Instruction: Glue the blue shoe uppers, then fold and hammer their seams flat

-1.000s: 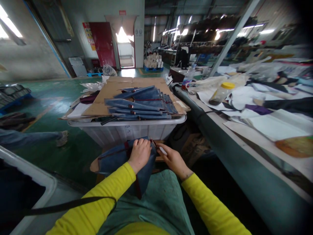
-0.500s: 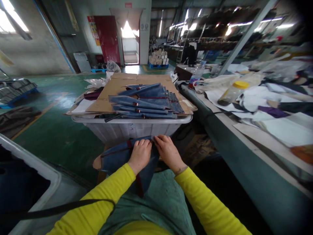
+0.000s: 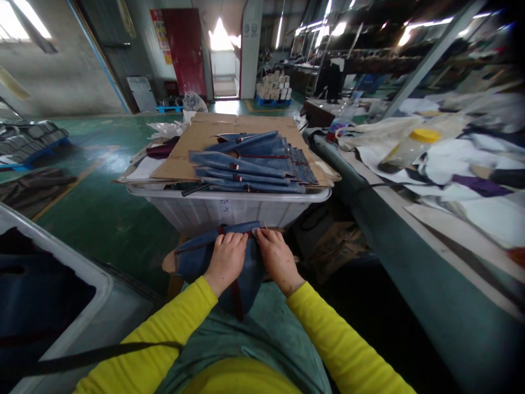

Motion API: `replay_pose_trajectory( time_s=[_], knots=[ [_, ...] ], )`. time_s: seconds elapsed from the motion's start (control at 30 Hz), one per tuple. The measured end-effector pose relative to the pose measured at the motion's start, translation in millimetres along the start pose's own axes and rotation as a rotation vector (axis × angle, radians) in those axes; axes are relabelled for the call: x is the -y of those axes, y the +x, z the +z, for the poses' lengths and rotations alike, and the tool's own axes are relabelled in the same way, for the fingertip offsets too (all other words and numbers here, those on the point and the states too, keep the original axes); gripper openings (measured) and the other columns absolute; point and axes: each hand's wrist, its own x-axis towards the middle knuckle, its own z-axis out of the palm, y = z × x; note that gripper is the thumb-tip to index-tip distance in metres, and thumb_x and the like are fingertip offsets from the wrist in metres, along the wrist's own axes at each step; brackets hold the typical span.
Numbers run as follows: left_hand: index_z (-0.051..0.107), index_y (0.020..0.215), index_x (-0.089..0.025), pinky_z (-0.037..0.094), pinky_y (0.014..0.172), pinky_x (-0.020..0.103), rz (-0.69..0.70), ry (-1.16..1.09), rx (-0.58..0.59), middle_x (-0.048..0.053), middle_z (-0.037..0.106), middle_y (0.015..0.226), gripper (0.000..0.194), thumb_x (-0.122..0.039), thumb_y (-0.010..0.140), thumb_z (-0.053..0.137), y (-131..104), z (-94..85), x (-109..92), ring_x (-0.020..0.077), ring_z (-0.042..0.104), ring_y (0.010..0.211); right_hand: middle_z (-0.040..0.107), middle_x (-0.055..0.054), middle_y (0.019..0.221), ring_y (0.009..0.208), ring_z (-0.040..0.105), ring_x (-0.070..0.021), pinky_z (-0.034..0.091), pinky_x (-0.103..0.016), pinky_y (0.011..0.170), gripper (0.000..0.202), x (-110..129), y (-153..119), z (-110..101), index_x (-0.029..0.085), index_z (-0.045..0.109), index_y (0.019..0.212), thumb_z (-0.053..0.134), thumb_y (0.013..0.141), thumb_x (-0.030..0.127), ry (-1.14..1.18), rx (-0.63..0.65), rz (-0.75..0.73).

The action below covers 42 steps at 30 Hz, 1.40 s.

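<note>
A limp blue leather-like piece [image 3: 200,257] with dark red strips and a tan tip on the left hangs over my lap. My left hand [image 3: 227,257] is closed on its upper edge, fingers curled over the front. Close beside it, my right hand [image 3: 276,254] pinches the same edge near the right end. A thin light sliver shows at the right fingertips, too small to name. The fingers cover much of the upper edge. Ahead of my hands, a stack of similar blue pieces [image 3: 246,161] lies on cardboard [image 3: 213,125].
The cardboard rests on a large pale plastic bin [image 3: 262,208]. Another bin [image 3: 102,290] holding blue material stands at my left. Along my right runs a workbench [image 3: 394,230] with paper scraps, a yellow-lidded jar [image 3: 406,150] and a plastic bottle [image 3: 342,121].
The view has shifted slightly, with the background sliding up and right. My left hand has slid a little left along the piece's edge, widening the gap to my right hand.
</note>
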Motion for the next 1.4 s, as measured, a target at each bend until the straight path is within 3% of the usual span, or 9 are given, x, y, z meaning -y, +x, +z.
replay_pose_trajectory(
  time_s=[0.3, 0.5, 0.73, 0.97, 1.23, 1.4],
  knots=[
    [0.053, 0.121, -0.017, 0.035, 0.085, 0.040, -0.027, 0.039, -0.001, 0.009, 0.060, 0.105, 0.032, -0.021, 0.094, 0.036, -14, -9.3, 18, 0.0233, 0.050, 0.101, 0.057, -0.013, 0.117, 0.106, 0.049, -0.0256, 0.050, -0.037, 0.085, 0.044, 47, 5, -5, 0.019, 0.049, 0.129, 0.041, 0.088, 0.009, -0.053, 0.120, 0.000],
    [0.052, 0.125, -0.018, 0.036, 0.088, 0.040, -0.099, 0.066, -0.020, 0.010, 0.059, 0.116, 0.034, -0.022, 0.094, 0.038, -39, -15.1, 33, 0.0246, 0.050, 0.105, 0.057, -0.013, 0.119, 0.107, 0.049, -0.0247, 0.051, -0.035, 0.083, 0.043, 75, 9, 1, 0.015, 0.046, 0.131, 0.041, 0.089, 0.010, -0.024, 0.181, -0.032],
    [0.043, 0.135, -0.015, 0.034, 0.102, 0.039, -0.106, 0.080, -0.060, 0.008, 0.051, 0.136, 0.042, -0.023, 0.095, 0.036, -65, -13.2, 32, 0.0226, 0.041, 0.126, 0.061, -0.010, 0.108, 0.100, 0.053, -0.0196, 0.047, -0.031, 0.087, 0.031, 61, 22, -7, 0.016, 0.058, 0.120, 0.043, 0.092, 0.018, 0.099, 0.228, -0.095],
    [0.040, 0.138, -0.015, 0.036, 0.101, 0.037, -0.087, 0.076, -0.024, 0.008, 0.042, 0.143, 0.043, -0.023, 0.095, 0.034, -83, -9.2, 29, 0.0213, 0.035, 0.133, 0.062, -0.010, 0.107, 0.100, 0.055, -0.0176, 0.045, -0.030, 0.088, 0.031, 52, 30, -12, 0.016, 0.059, 0.120, 0.045, 0.092, 0.019, 0.273, 0.296, -0.156],
    [0.055, 0.117, -0.018, 0.039, 0.086, 0.040, -0.219, 0.029, -0.063, 0.008, 0.061, 0.115, 0.029, -0.025, 0.095, 0.038, -58, -21.0, 32, 0.0230, 0.052, 0.105, 0.063, -0.009, 0.098, 0.095, 0.057, -0.0179, 0.044, -0.030, 0.087, 0.027, 47, 51, -20, 0.015, 0.067, 0.106, 0.045, 0.093, 0.022, 0.228, 0.416, -0.306],
    [0.058, 0.108, -0.020, 0.037, 0.089, 0.041, -0.188, -0.001, -0.063, 0.007, 0.061, 0.107, 0.024, -0.022, 0.093, 0.040, -53, -19.6, 36, 0.0231, 0.052, 0.102, 0.062, -0.009, 0.095, 0.092, 0.056, -0.0170, 0.043, -0.028, 0.084, 0.026, 48, 59, -22, 0.016, 0.067, 0.104, 0.044, 0.094, 0.023, 0.204, 0.444, -0.354]
  ],
)
